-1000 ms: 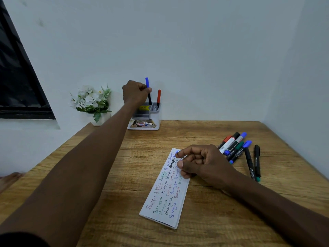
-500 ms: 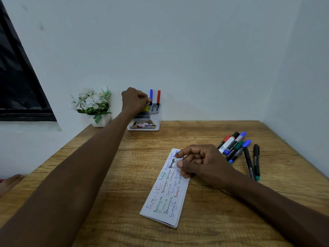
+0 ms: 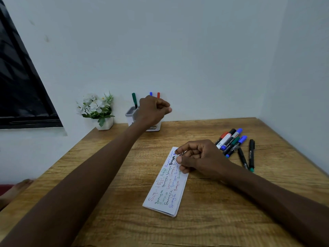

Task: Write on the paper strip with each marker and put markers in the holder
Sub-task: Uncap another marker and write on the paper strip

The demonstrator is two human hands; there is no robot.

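A white paper strip (image 3: 167, 186) covered in coloured handwriting lies on the wooden table (image 3: 110, 216). My right hand (image 3: 199, 155) rests on the strip's far end with its fingers curled, and I see nothing held in it. The grey-and-white marker holder (image 3: 130, 114) stands against the back wall. It holds a green marker (image 3: 134, 100), a blue marker (image 3: 151, 93) and a red marker (image 3: 158, 95). My left hand (image 3: 153, 109) hovers in front of the holder with curled, empty fingers and hides most of it. Several loose markers (image 3: 231, 141) lie right of the strip.
A small pot of white flowers (image 3: 97, 107) stands left of the holder. Two thin black pens (image 3: 251, 154) lie at the right of the marker pile. A dark window (image 3: 17, 86) is on the left wall, and walls close the table's back and right sides.
My left hand lowered the blue marker into the holder, let it go and moved right, uncovering the green marker. My right hand stayed on the strip.
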